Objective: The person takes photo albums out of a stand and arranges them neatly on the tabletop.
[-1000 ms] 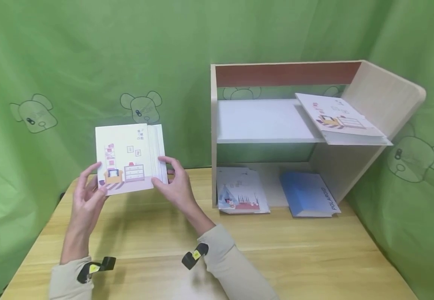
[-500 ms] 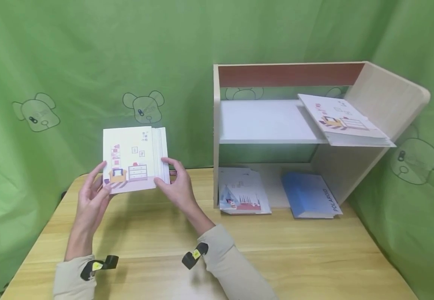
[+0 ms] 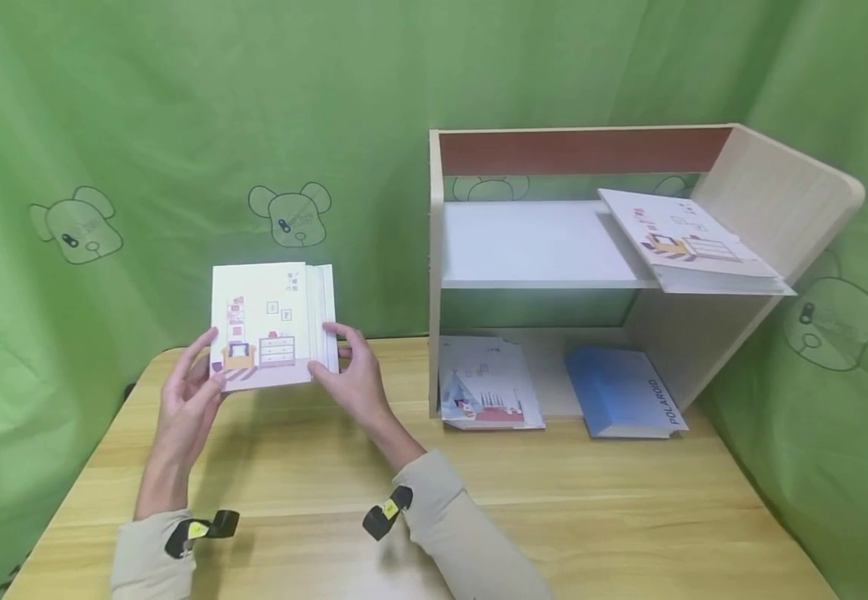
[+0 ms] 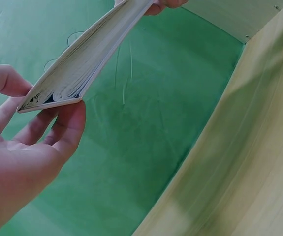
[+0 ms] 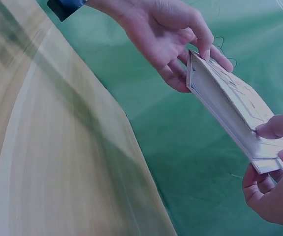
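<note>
Between both hands, raised over the table's far left part, is a white illustrated book [image 3: 261, 325] with a drawn armchair and dresser on its cover. My left hand [image 3: 190, 400] grips its left, spine edge, thumb in front and fingers behind. At the opposite side my right hand [image 3: 355, 371] pinches the page edge, where the front cover stands slightly apart from the pages and back cover. The left wrist view shows the book [image 4: 82, 59] from its bottom edge, with its pages fanned a little. In the right wrist view both hands hold the book [image 5: 235, 103] by its ends.
A two-tier wooden shelf [image 3: 434, 275] stands at right on the wooden table [image 3: 314, 517]. Its upper board bears a tilted white book [image 3: 692, 242]. Below lie another illustrated book [image 3: 486, 383] and a blue POLAROID book [image 3: 625, 392]. A green curtain [image 3: 179, 100] hangs behind.
The held book and both hands have shifted slightly right and lower in the head view, the left hand more than the right. The grip is the same, and the shelf books are unmoved.
</note>
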`<action>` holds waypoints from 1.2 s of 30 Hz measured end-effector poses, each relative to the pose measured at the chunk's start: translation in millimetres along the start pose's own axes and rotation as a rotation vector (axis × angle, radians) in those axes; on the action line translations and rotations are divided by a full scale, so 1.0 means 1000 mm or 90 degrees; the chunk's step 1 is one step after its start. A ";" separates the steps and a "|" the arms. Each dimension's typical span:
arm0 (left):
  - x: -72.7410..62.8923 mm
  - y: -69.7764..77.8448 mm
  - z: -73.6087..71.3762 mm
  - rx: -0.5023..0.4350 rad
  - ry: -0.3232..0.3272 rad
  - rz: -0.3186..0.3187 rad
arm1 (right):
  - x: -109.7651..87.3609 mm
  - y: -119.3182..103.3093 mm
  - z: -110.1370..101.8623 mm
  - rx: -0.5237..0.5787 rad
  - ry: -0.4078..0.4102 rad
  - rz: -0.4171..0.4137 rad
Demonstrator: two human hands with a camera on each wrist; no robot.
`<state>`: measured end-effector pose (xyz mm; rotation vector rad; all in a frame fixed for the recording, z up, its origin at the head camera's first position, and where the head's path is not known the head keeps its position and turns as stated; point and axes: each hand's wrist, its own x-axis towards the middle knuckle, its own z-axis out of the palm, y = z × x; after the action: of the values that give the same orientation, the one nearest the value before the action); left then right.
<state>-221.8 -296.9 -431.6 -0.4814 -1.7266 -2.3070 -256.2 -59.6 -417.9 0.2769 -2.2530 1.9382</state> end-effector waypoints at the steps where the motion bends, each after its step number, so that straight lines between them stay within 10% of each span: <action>1: 0.000 -0.001 0.000 0.001 0.001 -0.001 | 0.000 0.001 0.000 -0.002 0.000 0.002; 36: -0.001 -0.017 -0.022 0.021 -0.006 -0.095 | 0.002 0.032 0.014 -0.026 -0.015 0.074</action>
<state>-229.7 -313.6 -452.6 -0.3683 -1.8615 -2.3748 -266.1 -69.1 -449.8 0.1696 -2.3706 1.9503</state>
